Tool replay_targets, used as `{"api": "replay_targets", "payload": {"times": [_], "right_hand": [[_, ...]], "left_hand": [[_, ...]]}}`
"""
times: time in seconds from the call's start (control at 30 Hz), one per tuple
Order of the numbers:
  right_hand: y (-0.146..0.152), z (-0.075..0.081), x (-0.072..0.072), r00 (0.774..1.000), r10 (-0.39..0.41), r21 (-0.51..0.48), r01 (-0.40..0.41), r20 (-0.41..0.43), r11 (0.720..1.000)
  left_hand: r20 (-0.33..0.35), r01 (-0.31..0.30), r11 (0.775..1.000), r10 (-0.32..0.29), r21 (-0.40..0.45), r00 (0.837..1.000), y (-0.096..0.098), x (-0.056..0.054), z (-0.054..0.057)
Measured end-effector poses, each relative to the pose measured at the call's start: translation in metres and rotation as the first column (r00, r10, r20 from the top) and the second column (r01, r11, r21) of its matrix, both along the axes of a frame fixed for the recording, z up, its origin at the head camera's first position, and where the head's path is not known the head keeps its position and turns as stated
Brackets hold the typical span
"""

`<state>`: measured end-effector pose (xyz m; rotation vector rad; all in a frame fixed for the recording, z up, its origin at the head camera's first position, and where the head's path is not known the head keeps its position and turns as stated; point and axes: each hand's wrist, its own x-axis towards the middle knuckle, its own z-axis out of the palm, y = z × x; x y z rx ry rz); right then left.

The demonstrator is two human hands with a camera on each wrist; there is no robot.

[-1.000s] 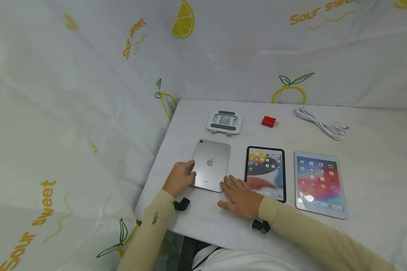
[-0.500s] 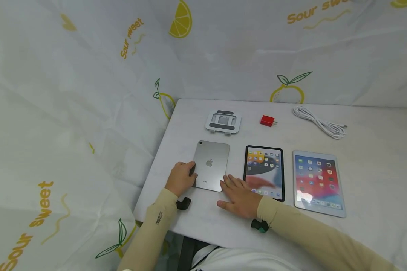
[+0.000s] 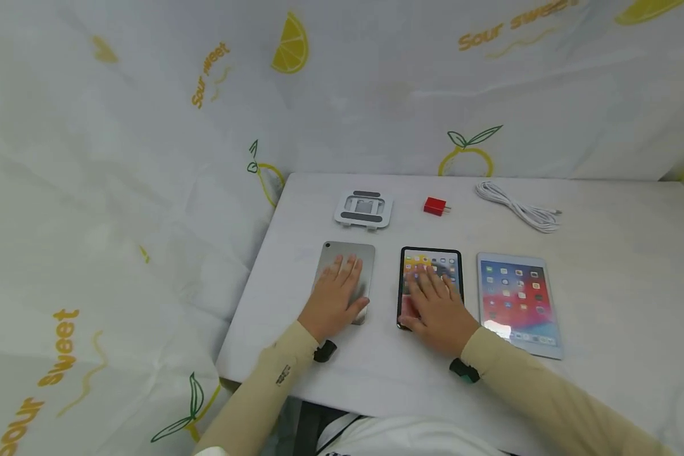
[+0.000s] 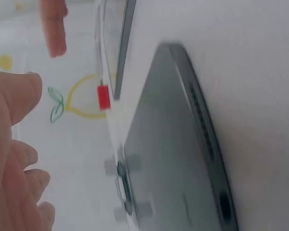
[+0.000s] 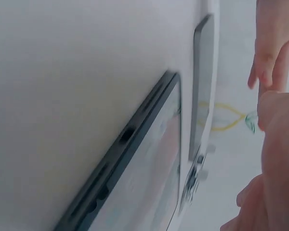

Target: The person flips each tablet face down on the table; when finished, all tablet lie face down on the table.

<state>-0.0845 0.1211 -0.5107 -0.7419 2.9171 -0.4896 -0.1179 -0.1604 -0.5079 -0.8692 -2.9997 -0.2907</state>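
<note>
Head view: the silver tablet (image 3: 365, 273) lies back up, its camera corner at the far left and its long axis running away from the person, leaning slightly right. The dark-framed tablet (image 3: 441, 261) lies screen up, its long axis almost straight away. Both rest on a white worktop (image 3: 279, 278), as do the white-framed tablet (image 3: 519, 304), folded stand (image 3: 363, 210), red plug (image 3: 435, 206) and white cable (image 3: 521, 209); a white lemon-printed sheet (image 3: 376, 95) hangs behind and to the left. The left grip (image 3: 335, 297), fingers extended, is over the silver tablet; the right grip (image 3: 441, 310), fingers likewise extended and apart, is over the dark-framed one. Neither holds anything.

Left wrist view: the silver tablet's near edge, with port and speaker holes, faces the camera. A gap separates tablet and hand.

Right wrist view: the dark-framed tablet's port edge faces the camera, and the right grip is clear of its screen.
</note>
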Motion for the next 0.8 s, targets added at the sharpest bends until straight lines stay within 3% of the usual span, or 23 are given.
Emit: {"api": "replay_targets", "payload": {"times": [0.13,0.27,0.43,0.8], "right_hand": [[0.021,-0.003,0.002,0.996,-0.086,0.010,0.086,0.039,0.996],[0.039,-0.006,0.005,0.984,-0.154,0.005,0.154,0.088,0.988],[0.053,-0.009,0.009,0.974,-0.200,0.023,0.199,0.106,0.980],[0.063,-0.007,0.016,0.962,-0.210,0.008,0.212,0.172,0.977]], "left_hand": [[0.023,0.067,0.990,-0.064,-0.127,0.998,0.020,0.002,-0.004],[0.093,0.111,0.976,-0.095,-0.186,0.991,0.037,0.004,-0.001],[0.102,0.147,0.963,-0.127,-0.226,0.987,0.051,0.003,-0.005],[0.213,0.162,0.938,-0.098,-0.307,0.972,0.075,0.003,-0.013]]}}
